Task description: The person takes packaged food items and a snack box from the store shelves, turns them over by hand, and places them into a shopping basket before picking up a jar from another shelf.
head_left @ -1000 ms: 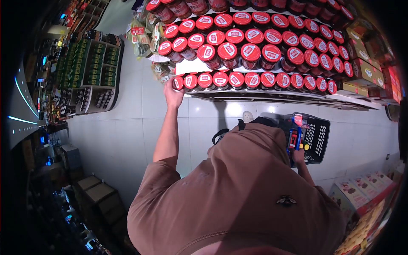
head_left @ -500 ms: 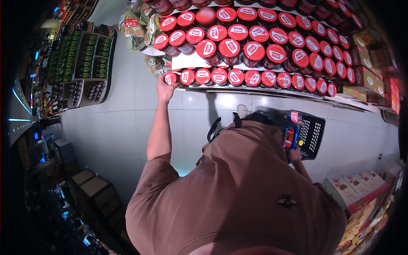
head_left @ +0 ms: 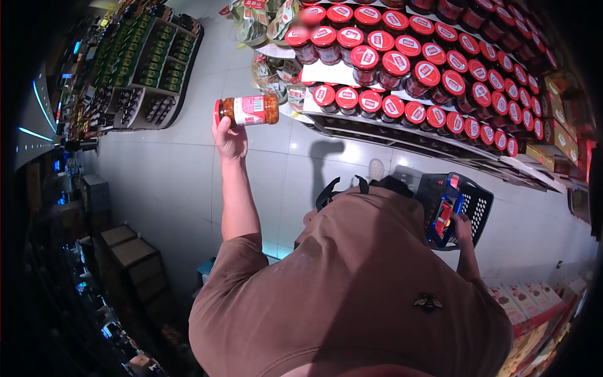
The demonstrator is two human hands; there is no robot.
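Observation:
My left hand (head_left: 231,139) is raised and wrapped around the red-lid end of a glass jar (head_left: 254,110). The jar lies on its side in the air, lid to the left, with a red-and-white label and orange-red chunky contents. To its right are shelf tiers of red-lidded jars (head_left: 396,63). My right hand (head_left: 463,227) is low on the right, fingers closed at the blue handle of a dark shopping basket (head_left: 482,207); the fingers are partly hidden. A red-and-blue panel (head_left: 444,217) shows across the basket beside that hand.
Bagged goods (head_left: 276,75) hang at the jar shelf's left end. Further left stands a shelf of green packages (head_left: 166,56). Stacked boxes (head_left: 132,254) are at lower left, pink-and-white cartons (head_left: 527,301) at lower right. Pale floor tiles (head_left: 276,176) lie between.
My left hand has taken a jar off the lower shelf's left end and moved it left, away from the shelf, tipping it sideways. The jar shelf now appears farther right; the basket has shifted slightly.

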